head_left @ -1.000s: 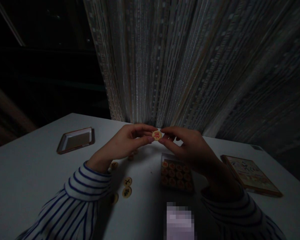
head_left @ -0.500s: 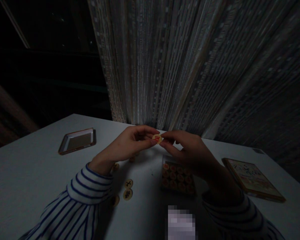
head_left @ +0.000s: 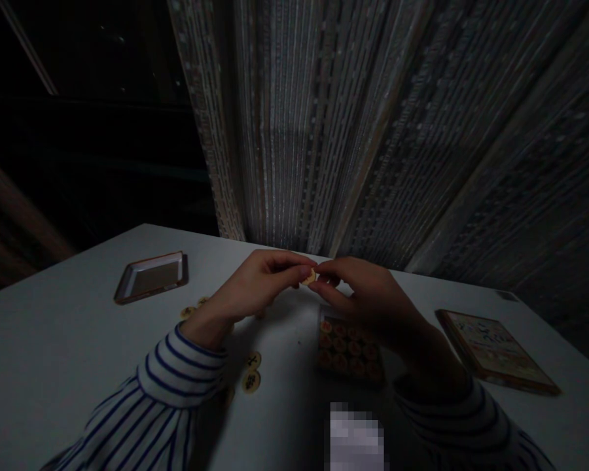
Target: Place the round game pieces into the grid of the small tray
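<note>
At the far edge of the white table (head_left: 78,314): a round cream chess disc (head_left: 309,277) held up between both hands, tilted, its red mark barely showing.
Left hand (head_left: 255,284): fingertips and thumb pinching the disc's left side.
Right hand (head_left: 368,297): fingertips pinching its right side, above a square box of red-marked discs (head_left: 348,347).
Nearby: loose cream discs (head_left: 250,369), a brown-rimmed rectangular tray (head_left: 151,277), an illustrated flat box (head_left: 495,350).
</note>
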The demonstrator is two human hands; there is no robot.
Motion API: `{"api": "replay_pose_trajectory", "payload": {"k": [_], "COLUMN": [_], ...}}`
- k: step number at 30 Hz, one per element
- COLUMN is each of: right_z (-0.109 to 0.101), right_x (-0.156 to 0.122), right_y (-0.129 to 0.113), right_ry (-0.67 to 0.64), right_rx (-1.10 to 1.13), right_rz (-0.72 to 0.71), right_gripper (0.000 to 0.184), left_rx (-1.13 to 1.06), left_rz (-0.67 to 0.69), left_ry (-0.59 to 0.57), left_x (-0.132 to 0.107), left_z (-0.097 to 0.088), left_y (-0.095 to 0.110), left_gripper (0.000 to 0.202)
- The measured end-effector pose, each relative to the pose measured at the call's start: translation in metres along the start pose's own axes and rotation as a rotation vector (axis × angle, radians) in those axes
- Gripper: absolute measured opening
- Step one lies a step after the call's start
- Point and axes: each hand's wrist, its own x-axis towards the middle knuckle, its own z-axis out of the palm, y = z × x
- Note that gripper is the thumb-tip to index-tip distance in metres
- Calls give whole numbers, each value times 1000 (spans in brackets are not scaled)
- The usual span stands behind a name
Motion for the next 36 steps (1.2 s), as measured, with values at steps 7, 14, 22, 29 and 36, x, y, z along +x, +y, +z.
{"api": "replay_pose_trajectory", "payload": {"k": [7, 14, 22, 29, 36], "right_z": [1, 4, 3, 5, 8], "right_x": [0, -2, -1, 1, -1], "right_y": [0, 0, -3, -3, 0], "right_ry": [-7, 50, 74, 136, 164], "right_rx": [-36, -5, 216, 296, 244], "right_rz": [26, 50, 231, 303, 217], "right_gripper": [14, 18, 11, 9, 11], "left_rx": [-18, -109, -125, -218, -192], "left_rz": [2, -10, 54, -33, -11], "left_ry": [-88, -39, -30, 37, 53], "left_x": [-1, 2, 1, 1, 2], "left_z": [-7, -8, -4, -1, -3], "left_y": [-1, -2, 0, 2, -2], "left_gripper": [27, 35, 16, 21, 23]}}
